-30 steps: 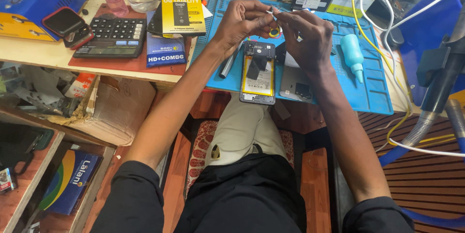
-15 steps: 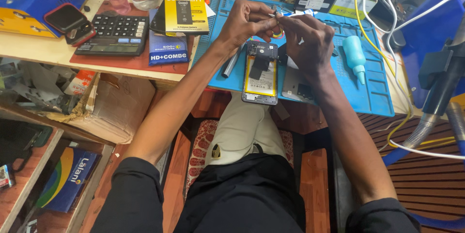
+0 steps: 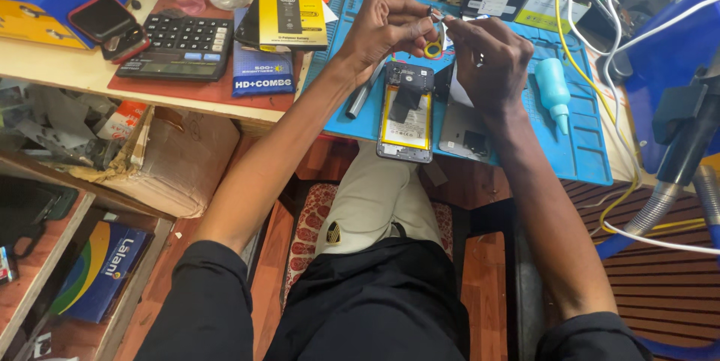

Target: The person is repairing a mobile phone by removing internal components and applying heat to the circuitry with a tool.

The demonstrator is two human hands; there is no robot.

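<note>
The opened smartphone (image 3: pixel 406 112) lay face down on the blue work mat (image 3: pixel 577 152), directly in front of the person and just below both hands. Its back cover (image 3: pixel 469 132) was already off and lay beside it to the right, touching or nearly so. The yellow-edged battery remained seated in the body, and the upper board area appeared exposed; whether any screws or shields had been removed could not be told. Reassembly had evidently not begun.

The left hand (image 3: pixel 384 29) was closed, fingertips pinched on a small item, apparently a strip of tape or a tiny part; a small yellow ring (image 3: pixel 433 50), possibly a tape roll, showed just under it. The right hand (image 3: pixel 489 59) was likewise closed, gripping a thin pale piece that met the left hand's fingertips above the phone. The exact nature of that piece was too small to confirm.

The mat sat on a crowded wooden counter (image 3: pixel 67 68). A teal squeeze bottle (image 3: pixel 553 92) stood on the mat to the right. To the left lay a black calculator (image 3: pixel 178 44), a yellow battery package (image 3: pixel 292 12) and a red-cased phone (image 3: pixel 105 22). Yellow and white cables (image 3: pixel 611 61) ran along the right side. Below the counter, an open shelf (image 3: pixel 45 237) held clutter, and the floor was wooden.
</note>
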